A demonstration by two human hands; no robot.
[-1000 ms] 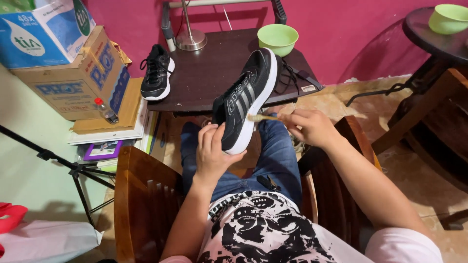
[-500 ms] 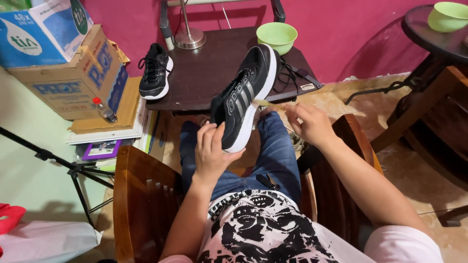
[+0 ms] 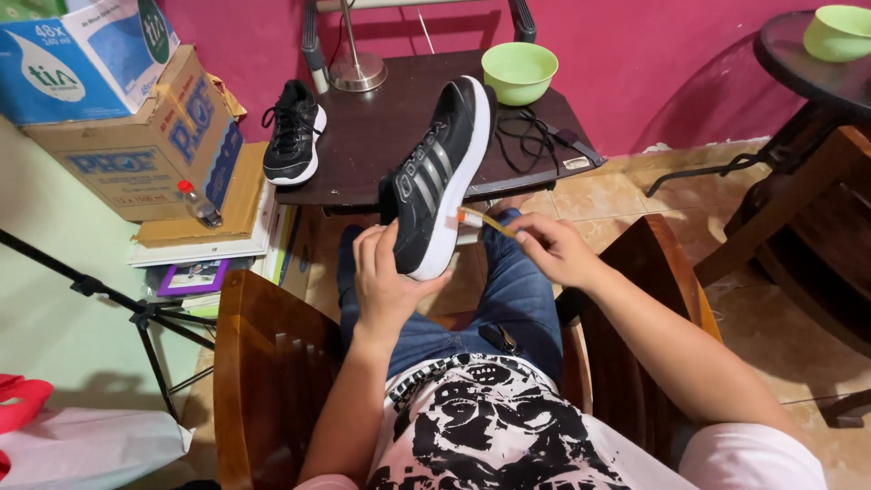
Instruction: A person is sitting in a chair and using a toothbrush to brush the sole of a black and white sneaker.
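My left hand (image 3: pixel 386 277) grips the heel of a black sneaker (image 3: pixel 435 177) with grey side stripes and a white sole, holding it tilted up over my lap. Beside it, my right hand (image 3: pixel 553 249) pinches a small yellowish brush (image 3: pixel 481 219) whose tip touches the white sole edge. I sit in a wooden chair, wearing blue jeans. The matching black sneaker (image 3: pixel 292 132) stands on the dark wooden table (image 3: pixel 381 136) in front of me.
A green bowl (image 3: pixel 519 72), black laces (image 3: pixel 531 136) and a lamp base (image 3: pixel 356 71) sit on the table. Cardboard boxes (image 3: pixel 136 136) stack at left over books. A round side table (image 3: pixel 817 73) with another green bowl (image 3: pixel 839 32) stands at right. A tripod leg (image 3: pixel 118 304) crosses the floor at left.
The brush tip was off the sole half a second ago and now rests against the white sole edge again. My left hand keeps the sneaker in much the same place.
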